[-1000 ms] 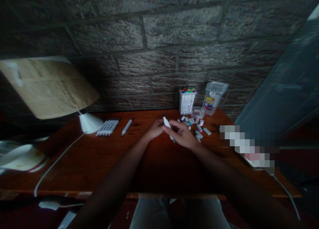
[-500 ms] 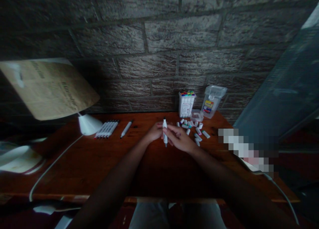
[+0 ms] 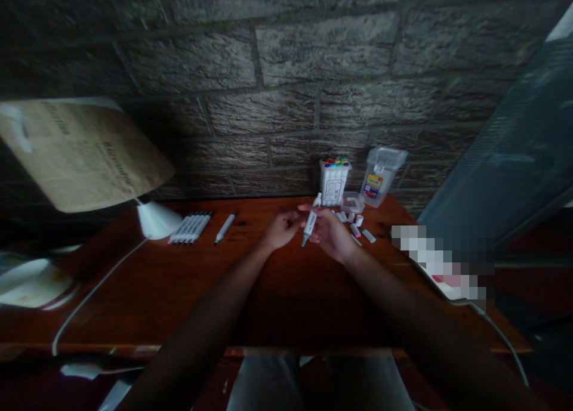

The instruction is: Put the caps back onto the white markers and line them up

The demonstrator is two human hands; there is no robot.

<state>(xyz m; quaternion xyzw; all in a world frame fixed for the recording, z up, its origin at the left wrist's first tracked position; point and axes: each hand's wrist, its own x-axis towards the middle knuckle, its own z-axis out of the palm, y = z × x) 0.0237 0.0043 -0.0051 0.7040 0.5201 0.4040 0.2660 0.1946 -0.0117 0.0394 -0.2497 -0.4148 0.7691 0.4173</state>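
Note:
My right hand (image 3: 335, 237) grips a white marker (image 3: 310, 225) between thumb and fingers. The marker leans, its narrow white end up to the right and its grey end down towards me. Just left of it, my left hand (image 3: 282, 231) has curled fingers close to the marker; whatever may be in them is hidden. Behind and beside my right hand lie several loose white caps (image 3: 355, 229), some with coloured ends, partly covered by that hand. A single marker (image 3: 225, 227) lies on the wooden table (image 3: 179, 303), right of a row of several markers (image 3: 191, 227).
At the back, a clear case full of markers (image 3: 333, 183) stands by a small clear lid (image 3: 352, 203) and a taller clear container (image 3: 382, 175). A lamp (image 3: 156, 221) with a paper shade and a white hat-like object (image 3: 33, 284) are on the left. A brick wall (image 3: 286, 113) rises behind.
The marker has gone from nearly upright between both hands to a rightward tilt in my right hand. My left hand has drawn slightly apart from it, its fingers curled.

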